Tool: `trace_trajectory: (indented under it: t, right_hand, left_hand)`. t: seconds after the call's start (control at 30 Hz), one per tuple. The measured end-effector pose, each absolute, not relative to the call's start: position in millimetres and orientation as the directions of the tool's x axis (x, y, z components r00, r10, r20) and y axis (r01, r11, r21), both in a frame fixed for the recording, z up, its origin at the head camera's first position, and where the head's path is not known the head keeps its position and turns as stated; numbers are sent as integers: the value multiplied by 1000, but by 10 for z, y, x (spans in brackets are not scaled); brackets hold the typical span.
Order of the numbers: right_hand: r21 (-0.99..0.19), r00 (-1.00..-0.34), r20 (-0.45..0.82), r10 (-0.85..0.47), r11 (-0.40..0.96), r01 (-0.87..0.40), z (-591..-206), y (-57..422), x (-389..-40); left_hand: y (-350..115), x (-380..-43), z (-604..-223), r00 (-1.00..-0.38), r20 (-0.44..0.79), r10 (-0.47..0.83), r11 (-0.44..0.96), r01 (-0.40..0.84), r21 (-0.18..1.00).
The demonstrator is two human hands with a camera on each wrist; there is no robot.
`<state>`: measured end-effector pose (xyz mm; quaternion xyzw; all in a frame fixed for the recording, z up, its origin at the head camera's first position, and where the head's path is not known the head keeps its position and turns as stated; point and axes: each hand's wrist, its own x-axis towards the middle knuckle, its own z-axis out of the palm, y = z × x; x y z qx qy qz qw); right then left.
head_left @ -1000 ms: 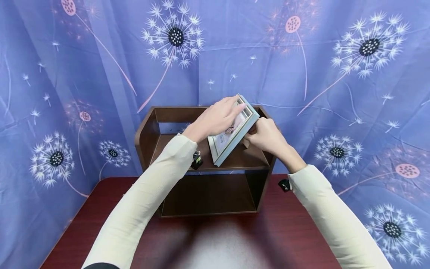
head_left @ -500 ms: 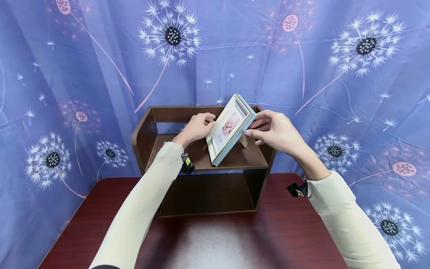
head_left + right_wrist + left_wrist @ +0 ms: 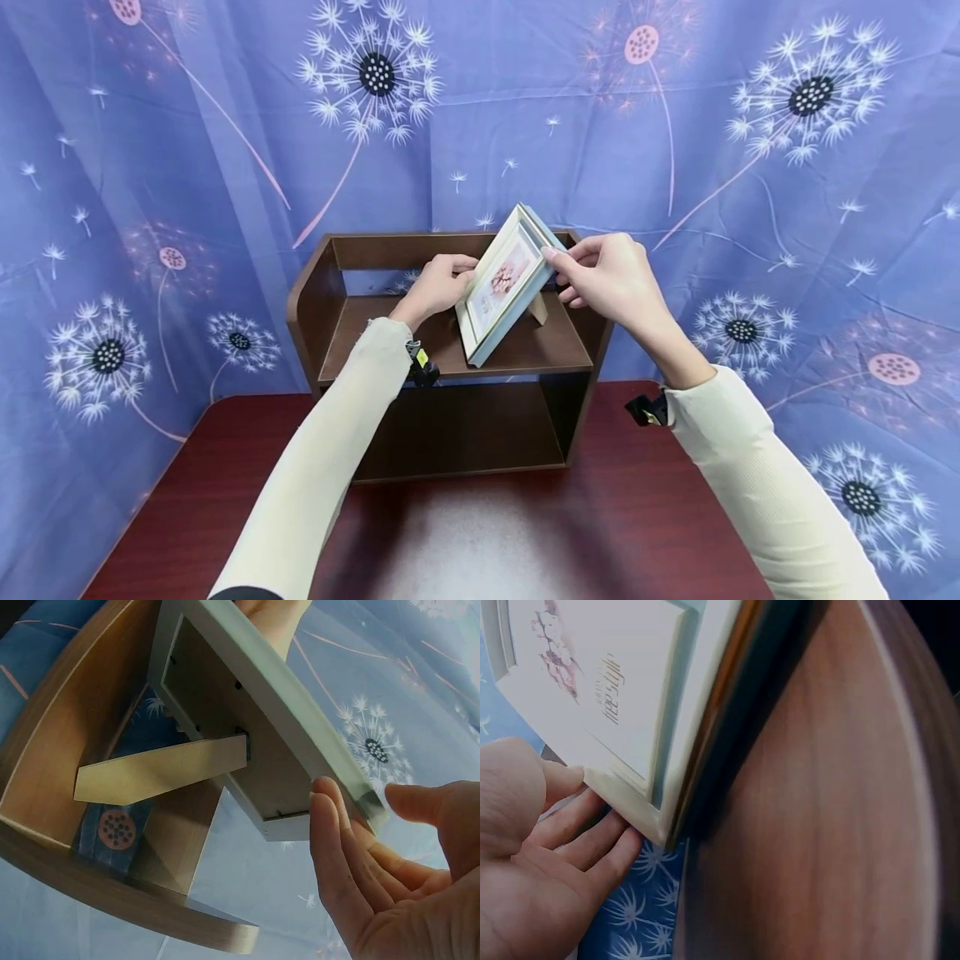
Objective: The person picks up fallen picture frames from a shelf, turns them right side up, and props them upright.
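Note:
A picture frame [image 3: 504, 282] with a pale border and a pink flower print stands tilted and turned on the upper shelf of a brown wooden rack. My left hand [image 3: 437, 290] holds its left edge, thumb at the front and fingers reaching behind, as the left wrist view shows. At the upper right corner my right hand [image 3: 618, 279] pinches the frame between thumb and fingers. Seen from behind in the right wrist view, a tan support leg [image 3: 157, 771] juts out from the frame's brown back panel. The left fingertips are partly hidden behind the border.
The brown rack [image 3: 397, 243] has raised sides and a lower compartment [image 3: 465, 429] below the shelf. It stands on a dark red table [image 3: 630, 500]. A blue curtain [image 3: 480, 108] with dandelion prints hangs behind and at both sides.
The left hand has come off the frame's face to its left edge. The right hand has left the back by the leg and now pinches the upper right corner.

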<state>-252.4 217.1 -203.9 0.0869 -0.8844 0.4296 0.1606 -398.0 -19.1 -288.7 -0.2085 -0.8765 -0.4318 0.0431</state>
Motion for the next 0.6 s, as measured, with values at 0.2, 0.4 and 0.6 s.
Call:
trace_trajectory:
  t: [0.2, 0.4, 0.6]
  right_hand:
    - [-703, -920, 392, -8, 642, -305, -2040, 2164, -2573]
    - [-689, -919, 394, -2, 662, -297, -2022, 2229, -2630]
    - [-705, -929, 370, 6, 653, -277, -2015, 2289, -2720]
  left_hand:
    - [-218, -3979, -2876, -910, 259, 323, 553, 404, 729]
    - [-290, -3961, -2857, -915, 258, 310, 567, 396, 722]
    - [-375, -3914, -2873, -932, 219, 289, 558, 350, 752]
